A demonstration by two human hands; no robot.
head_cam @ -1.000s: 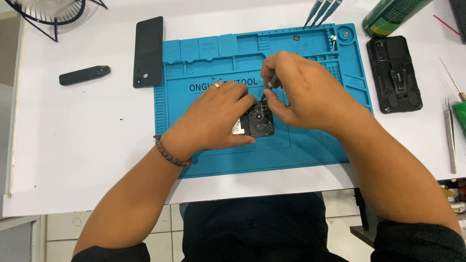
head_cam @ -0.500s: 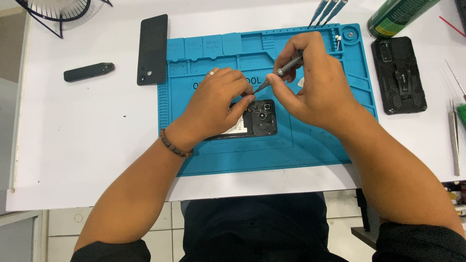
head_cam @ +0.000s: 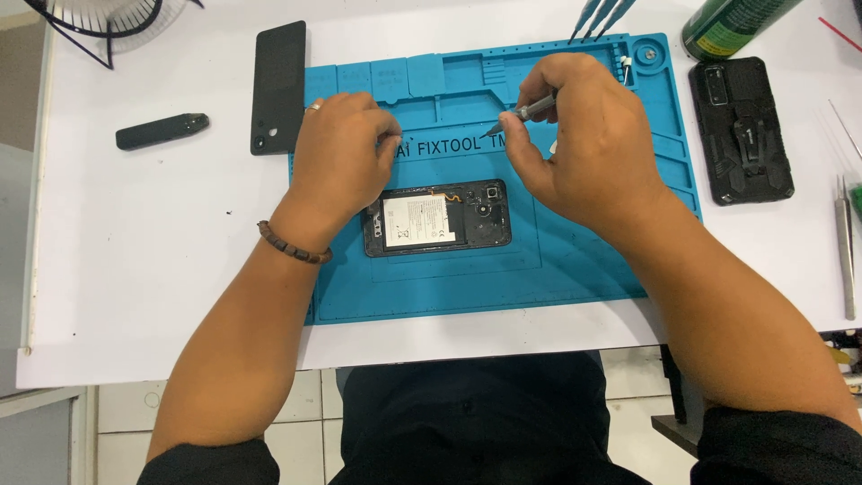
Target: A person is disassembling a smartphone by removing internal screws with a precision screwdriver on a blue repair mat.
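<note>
With the opened phone point(head_cam: 438, 218) lying unheld on the blue mat point(head_cam: 575, 269), the right hand point(head_cam: 588, 144) pinching a screwdriver point(head_cam: 528, 111) and the left hand point(head_cam: 346, 157) pinched shut on something unseeable, tiny screws could roll astray.

White rectangular label point(head_cam: 418, 221) with small black print on the battery of the opened black phone point(head_cam: 438, 218) at mat centre; green can point(head_cam: 732, 20) with yellow-green label band at the desk's far right corner; raised lettering moulded into the blue mat point(head_cam: 575, 269).
</note>
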